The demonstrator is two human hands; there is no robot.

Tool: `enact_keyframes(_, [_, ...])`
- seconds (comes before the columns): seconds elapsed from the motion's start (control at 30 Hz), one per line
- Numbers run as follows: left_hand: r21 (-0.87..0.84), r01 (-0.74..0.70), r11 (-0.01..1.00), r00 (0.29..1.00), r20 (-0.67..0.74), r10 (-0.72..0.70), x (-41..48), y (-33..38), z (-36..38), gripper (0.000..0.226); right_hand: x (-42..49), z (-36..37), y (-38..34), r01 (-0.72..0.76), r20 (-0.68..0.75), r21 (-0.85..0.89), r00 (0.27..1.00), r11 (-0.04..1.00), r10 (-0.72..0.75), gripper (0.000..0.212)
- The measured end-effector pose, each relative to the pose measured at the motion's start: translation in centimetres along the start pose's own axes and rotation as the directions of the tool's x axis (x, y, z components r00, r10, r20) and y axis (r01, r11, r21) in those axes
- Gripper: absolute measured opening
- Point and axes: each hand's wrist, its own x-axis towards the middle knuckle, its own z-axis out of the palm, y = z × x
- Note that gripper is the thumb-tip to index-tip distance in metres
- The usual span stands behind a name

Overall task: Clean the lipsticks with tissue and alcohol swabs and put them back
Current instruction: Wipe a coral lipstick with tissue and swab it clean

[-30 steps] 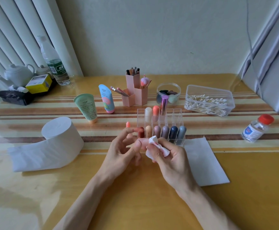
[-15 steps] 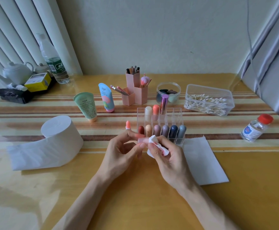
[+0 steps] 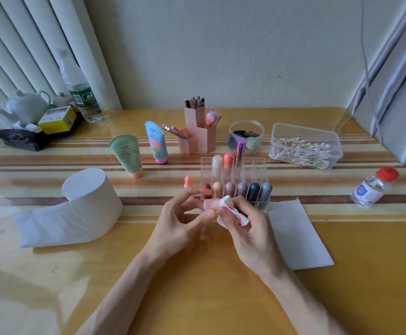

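Pinching a pale pink lipstick piece [image 3: 209,204] between thumb and fingertips, the left hand [image 3: 180,221] holds it just above the surface [image 3: 197,298], directly in front of the clear organizer [image 3: 258,165]. View too small to resolve whether the piece is a cap or a case; possibly a cap. The right hand [image 3: 248,230] grips a crumpled tissue wad [image 3: 229,210], fingers curled round it, with the wad pressed against the right end of the pink piece. Red-pink smears are visible on the wad. An uncapped coral lipstick [image 3: 187,182] stands upright just left of the organizer, its base hidden behind the left fingers. Organizer front row, left to right: dark red [image 3: 206,191], tan [image 3: 217,188], mauve [image 3: 229,188], grey-purple [image 3: 242,189], navy [image 3: 254,191] and grey-blue [image 3: 266,189] lipsticks, all upright. Back row: cream [image 3: 217,164] and coral-capped [image 3: 228,163] lipsticks plus a metallic purple tube [image 3: 240,149]. A flat tissue sheet [image 3: 296,235] lies just right of the right hand. The tissue roll [image 3: 88,197] lies well to the left, tail unrolled toward the near edge. The alcohol bottle [image 3: 372,189], red-capped, stands far right; the cotton swab box [image 3: 303,146] sits behind and right of the organizer.
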Motion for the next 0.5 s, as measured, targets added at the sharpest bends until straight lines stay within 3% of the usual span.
enact_keyframes(0.13, [0.048,0.079,0.996,0.997,0.018,-0.080,-0.05,-0.07,-0.09,0.051,-0.04,-0.05,0.40,0.029,-0.028,-0.047,0.999,0.998,-0.030,0.016])
enact_keyframes(0.27, [0.059,-0.038,0.998,0.999,0.013,0.037,-0.04,-0.34,-0.47,0.021,0.02,-0.22,0.53,0.036,0.017,-0.041,0.999,0.999,-0.035,0.015])
enact_keyframes(0.37, [0.057,-0.064,0.996,0.998,0.003,0.064,-0.05,-0.23,-0.23,0.021,0.09,-0.14,0.08,0.058,0.010,-0.026,0.998,0.998,-0.057,0.017])
enact_keyframes(0.5, [0.055,0.079,0.995,0.996,0.025,-0.080,-0.01,0.12,0.08,0.039,0.09,0.13,0.45,0.088,-0.044,-0.059,0.995,0.994,-0.091,0.010])
